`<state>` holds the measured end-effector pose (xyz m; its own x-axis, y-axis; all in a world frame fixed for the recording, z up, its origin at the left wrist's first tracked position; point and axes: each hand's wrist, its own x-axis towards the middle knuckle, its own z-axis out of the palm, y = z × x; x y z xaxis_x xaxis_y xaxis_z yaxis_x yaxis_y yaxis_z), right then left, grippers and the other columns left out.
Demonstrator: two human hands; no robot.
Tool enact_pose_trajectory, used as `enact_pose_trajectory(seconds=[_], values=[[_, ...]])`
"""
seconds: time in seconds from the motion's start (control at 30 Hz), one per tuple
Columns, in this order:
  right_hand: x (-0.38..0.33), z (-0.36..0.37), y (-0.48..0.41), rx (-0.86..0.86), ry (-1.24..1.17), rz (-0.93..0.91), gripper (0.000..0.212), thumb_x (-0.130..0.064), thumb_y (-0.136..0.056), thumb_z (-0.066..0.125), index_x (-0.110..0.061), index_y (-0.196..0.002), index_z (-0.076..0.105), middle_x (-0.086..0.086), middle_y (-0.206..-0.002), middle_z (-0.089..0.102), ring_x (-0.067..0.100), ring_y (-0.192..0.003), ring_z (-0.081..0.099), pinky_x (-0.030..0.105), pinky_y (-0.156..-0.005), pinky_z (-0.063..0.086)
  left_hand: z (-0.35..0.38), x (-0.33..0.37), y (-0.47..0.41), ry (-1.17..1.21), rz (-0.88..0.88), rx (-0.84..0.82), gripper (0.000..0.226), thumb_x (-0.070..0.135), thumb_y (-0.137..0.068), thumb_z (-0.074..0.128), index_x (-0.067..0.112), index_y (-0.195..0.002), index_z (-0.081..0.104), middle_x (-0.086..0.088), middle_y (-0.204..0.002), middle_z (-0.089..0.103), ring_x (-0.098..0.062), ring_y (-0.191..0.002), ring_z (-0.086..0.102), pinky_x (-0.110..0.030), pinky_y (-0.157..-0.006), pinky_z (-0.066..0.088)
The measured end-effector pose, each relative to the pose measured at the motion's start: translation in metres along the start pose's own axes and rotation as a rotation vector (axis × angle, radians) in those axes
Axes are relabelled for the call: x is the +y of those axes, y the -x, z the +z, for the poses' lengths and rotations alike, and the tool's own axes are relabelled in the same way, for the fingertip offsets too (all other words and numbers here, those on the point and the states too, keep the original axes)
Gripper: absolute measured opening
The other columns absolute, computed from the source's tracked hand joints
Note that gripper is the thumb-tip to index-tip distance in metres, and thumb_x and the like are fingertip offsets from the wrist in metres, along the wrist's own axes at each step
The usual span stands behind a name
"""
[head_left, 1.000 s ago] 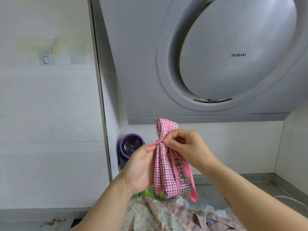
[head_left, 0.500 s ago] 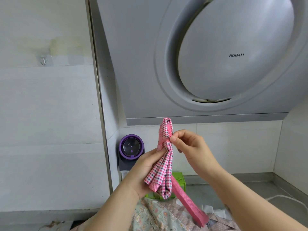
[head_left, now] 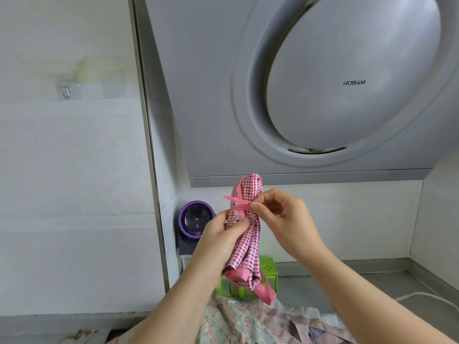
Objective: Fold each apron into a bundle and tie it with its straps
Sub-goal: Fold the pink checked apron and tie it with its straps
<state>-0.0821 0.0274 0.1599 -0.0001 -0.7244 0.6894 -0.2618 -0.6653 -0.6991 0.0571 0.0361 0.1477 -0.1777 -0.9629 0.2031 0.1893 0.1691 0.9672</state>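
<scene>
Near edge of surface: heap of floral aprons (head_left: 236,324), unfolded. Above it, held clear of surface: gingham apron (head_left: 244,247), rolled upright. Left hand (head_left: 218,247): fingers (head_left: 238,224) clamped round lower half. Right hand (head_left: 280,219): fingers pinching pink strap (head_left: 238,203) at upper wrap. Since half a second ago: strap now crossed twice round bundle, hanging tail shortened. Judged: wrapping nearly done, knot outstanding. Behind: green box (head_left: 269,271), purple appliance (head_left: 196,219).

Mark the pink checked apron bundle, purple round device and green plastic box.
pink checked apron bundle (head_left: 244,247), head view, lower cloth
purple round device (head_left: 196,218), head view, dark face
green plastic box (head_left: 267,267), head view, top
</scene>
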Motion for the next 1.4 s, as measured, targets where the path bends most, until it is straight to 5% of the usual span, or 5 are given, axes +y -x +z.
enact_pose_trajectory(seconds=[0.27,0.4,0.6,0.97,1.4], values=[[0.008,0.004,0.0,0.172,0.345,-0.35,0.009,-0.007,-0.083,0.067,-0.008,-0.089,0.074,-0.008,-0.079,0.061,0.001,-0.074,0.057,0.011,-0.063,0.045,0.001,-0.002,-0.003,-0.277,0.176,0.103,0.022,0.031,-0.088,0.065,0.028,-0.11,0.06,0.002,-0.097,0.071,-0.018,-0.085,0.07,-0.048,-0.084,0.056],[0.007,-0.004,-0.004,0.034,0.637,-0.563,0.029,-0.024,-0.092,0.051,-0.006,-0.101,0.072,0.003,-0.085,0.064,0.021,-0.072,0.061,0.034,-0.059,0.052,-0.004,0.001,-0.003,-0.253,0.174,0.117,0.02,0.03,-0.088,0.065,0.026,-0.108,0.062,0.0,-0.093,0.072,-0.021,-0.083,0.071,-0.05,-0.084,0.055],[-0.005,-0.01,-0.021,-0.195,0.872,-0.629,0.032,-0.025,-0.088,0.043,-0.013,-0.085,0.072,0.001,-0.078,0.064,0.025,-0.066,0.06,0.033,-0.055,0.051,-0.011,0.008,-0.006,-0.295,0.187,0.09,0.013,0.023,-0.089,0.065,0.025,-0.101,0.064,-0.002,-0.088,0.072,-0.024,-0.079,0.07,-0.047,-0.078,0.056],[-0.009,-0.012,-0.024,-0.348,0.608,-0.538,0.02,-0.012,-0.086,0.06,-0.006,-0.1,0.073,0.004,-0.095,0.069,0.015,-0.083,0.064,0.021,-0.075,0.05,-0.022,0.021,0.004,-0.163,0.1,0.01,0.019,0.018,-0.089,0.064,0.02,-0.108,0.06,-0.009,-0.091,0.072,-0.023,-0.072,0.07,-0.032,-0.061,0.054],[-0.021,-0.005,-0.032,-0.311,0.612,-0.419,0.009,-0.009,-0.079,0.058,-0.007,-0.074,0.066,-0.005,-0.068,0.053,0.008,-0.057,0.045,0.021,-0.055,0.04,-0.021,0.024,0.006,-0.234,0.12,-0.018,0.021,0.014,-0.09,0.062,0.019,-0.111,0.06,-0.004,-0.091,0.074,-0.02,-0.074,0.071,-0.033,-0.065,0.055]])
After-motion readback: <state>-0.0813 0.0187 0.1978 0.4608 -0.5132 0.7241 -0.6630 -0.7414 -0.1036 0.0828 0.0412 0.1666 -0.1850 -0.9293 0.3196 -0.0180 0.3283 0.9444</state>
